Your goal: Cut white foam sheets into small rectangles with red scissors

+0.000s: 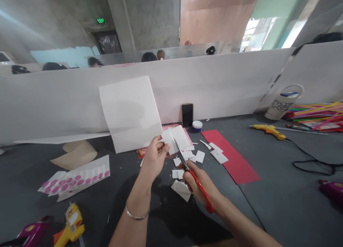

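Observation:
Between the thumb and fingers of my left hand (pixel 155 156) is a small white foam sheet (pixel 168 138), held up above the table. My right hand (pixel 198 181) grips red-handled scissors (pixel 202 193), whose blades point up and away and lie against the sheet's right side. Whether the blades are cutting into it I cannot tell. Under my hands lie several small cut white pieces (pixel 200 156) and a torn paper scrap (pixel 182 190). Just behind the held sheet rests a stack of white sheets (pixel 180 137) on pink material.
A large white board (pixel 131 115) leans on the partition (pixel 230 82), near a phone (pixel 187 115) and a small jar (pixel 197 126). Red card (pixel 235 161) lies to the right, past it a yellow glue gun (pixel 269 131) with its cord. More glue guns (pixel 71 225) sit front left.

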Tool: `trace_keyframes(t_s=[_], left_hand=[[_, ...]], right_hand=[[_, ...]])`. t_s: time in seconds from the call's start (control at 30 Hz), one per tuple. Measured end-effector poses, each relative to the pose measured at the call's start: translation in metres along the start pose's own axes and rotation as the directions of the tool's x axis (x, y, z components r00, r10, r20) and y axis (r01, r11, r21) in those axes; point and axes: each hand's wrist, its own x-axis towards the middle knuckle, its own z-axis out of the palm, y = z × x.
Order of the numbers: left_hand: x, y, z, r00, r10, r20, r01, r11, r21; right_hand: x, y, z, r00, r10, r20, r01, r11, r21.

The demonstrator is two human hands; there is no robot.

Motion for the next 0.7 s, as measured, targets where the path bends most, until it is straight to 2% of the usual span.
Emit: trace_keyframes(t_s=[0.27, 0.47, 0.7], left_hand=[[0.0001, 0.0023, -0.0002, 0.999, -0.024, 0.025, 0.024, 1.000, -0.005], [-0.0005, 0.0053, -0.0006, 0.998, -0.042, 0.049, 0.044, 0.998, -0.034], [-0.0026, 0.0044, -0.0031, 0.995, -0.044, 0.086, 0.042, 0.999, 0.030]], right_hand=[[-0.0008, -0.0026, 0.0016, 0.999, 0.037, -0.036, -0.040, 0.995, -0.094], [-0.0017, -0.0011, 0.0040, 0.998, 0.035, -0.042, -0.038, 0.997, -0.074], [-0.0007, 0.0024, 0.0051, 0.999, 0.042, 0.016, -0.041, 0.997, -0.066]])
